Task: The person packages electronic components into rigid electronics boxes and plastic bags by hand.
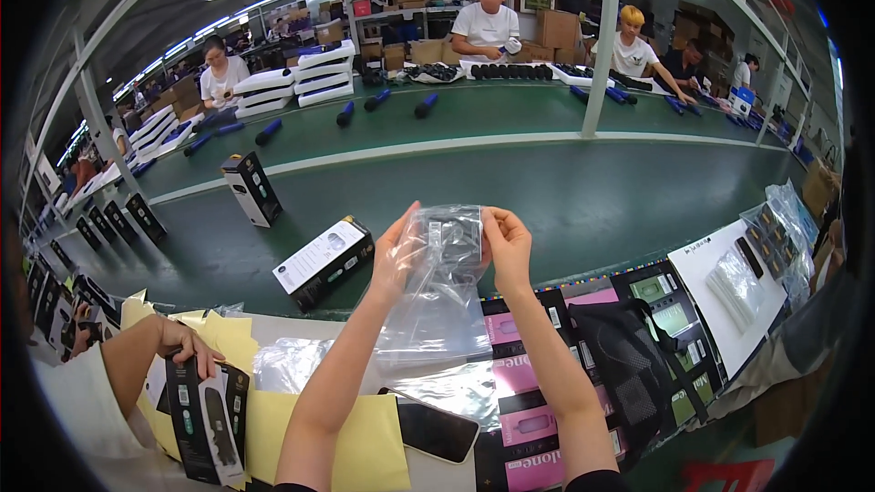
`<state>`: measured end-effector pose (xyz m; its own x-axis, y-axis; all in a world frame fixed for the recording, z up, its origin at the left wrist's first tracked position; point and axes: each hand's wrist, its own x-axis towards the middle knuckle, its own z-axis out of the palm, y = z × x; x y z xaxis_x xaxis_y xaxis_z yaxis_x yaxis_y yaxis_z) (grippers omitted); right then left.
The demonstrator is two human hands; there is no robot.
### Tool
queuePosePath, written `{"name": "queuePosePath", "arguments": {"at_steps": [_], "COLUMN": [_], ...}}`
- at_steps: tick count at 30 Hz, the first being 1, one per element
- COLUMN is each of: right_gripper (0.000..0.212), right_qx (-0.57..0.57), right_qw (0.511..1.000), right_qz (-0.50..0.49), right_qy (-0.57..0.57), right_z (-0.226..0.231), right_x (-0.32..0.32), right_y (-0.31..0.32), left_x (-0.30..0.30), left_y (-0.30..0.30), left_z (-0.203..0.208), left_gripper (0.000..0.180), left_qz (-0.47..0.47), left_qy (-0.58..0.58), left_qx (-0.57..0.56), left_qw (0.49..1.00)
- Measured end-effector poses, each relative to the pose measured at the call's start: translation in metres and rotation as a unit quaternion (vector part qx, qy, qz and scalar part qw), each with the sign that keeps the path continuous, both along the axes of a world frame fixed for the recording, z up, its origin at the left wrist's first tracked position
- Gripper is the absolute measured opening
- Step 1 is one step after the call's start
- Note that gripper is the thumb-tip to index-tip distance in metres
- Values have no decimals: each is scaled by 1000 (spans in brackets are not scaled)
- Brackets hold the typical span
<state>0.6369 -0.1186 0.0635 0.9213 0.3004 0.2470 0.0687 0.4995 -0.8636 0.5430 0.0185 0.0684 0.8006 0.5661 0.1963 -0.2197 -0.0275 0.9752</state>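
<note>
My left hand (392,260) and my right hand (508,241) hold up a clear plastic bag (424,310) between them, over the near edge of the green work surface. My left fingers close on the bag's left side, while the right thumb and fingers pinch its upper right corner. Inside its upper part a small dark and grey item shows through; glare and folds hide its kind. The lower part of the bag hangs flat and slack. Just left of my left hand lies a black and white carton (324,262) on its side.
A co-worker's hand (189,346) grips a black box (208,421) at left. Near my forearms are a phone (437,428), yellow sheets (351,451), pink packages (530,424) and a black mesh bag (620,369). An upright carton (251,189) stands beyond; a frame post (602,46) rises ahead.
</note>
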Motion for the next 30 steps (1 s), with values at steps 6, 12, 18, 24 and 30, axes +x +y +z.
{"name": "queuePosePath", "arguments": {"at_steps": [6,12,18,24,30], "right_gripper": [12,13,22,28,33], "right_qx": [32,5,-142,-244,-316], "right_qw": [987,964,959,966,940], "right_qz": [74,105,2,-41,-125], "right_qy": [141,243,244,76,12], "right_z": [1,-34,-132,-172,-163], "right_x": [31,69,75,81,82], "right_y": [27,15,24,47,8], "left_x": [61,66,91,108,101], "left_y": [69,36,57,90,3], "left_z": [-54,-25,-123,-221,-151], "left_gripper": [13,18,17,16,34], "left_qz": [-311,-141,-184,-97,30], "left_qy": [-243,-68,110,42,-41], "left_qx": [-358,-180,-459,-313,-1], "left_qw": [846,971,862,944,999]}}
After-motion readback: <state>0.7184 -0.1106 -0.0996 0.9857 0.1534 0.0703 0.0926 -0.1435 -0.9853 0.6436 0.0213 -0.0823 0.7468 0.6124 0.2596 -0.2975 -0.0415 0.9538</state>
